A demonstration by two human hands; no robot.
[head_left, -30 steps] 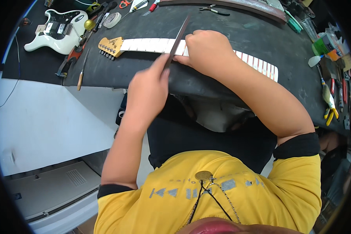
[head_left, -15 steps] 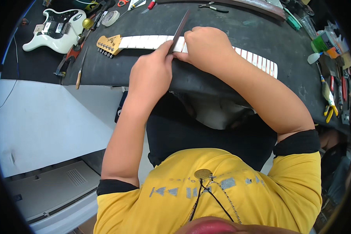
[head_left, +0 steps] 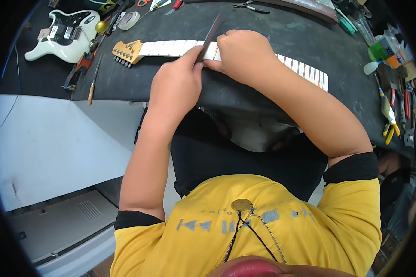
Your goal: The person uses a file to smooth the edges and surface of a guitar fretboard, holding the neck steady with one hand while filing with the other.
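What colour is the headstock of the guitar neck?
The headstock is yellowish tan with dark markings; it shows in the head view.

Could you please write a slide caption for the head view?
Left hand holding a file-like tool across a guitar neck, right hand on the neck.

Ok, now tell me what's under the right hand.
The right hand covers part of a guitar neck, whose white, fret-lined face shows on both sides of it. The stretch directly beneath, and whatever the fingers touch there, is covered and can't be seen.
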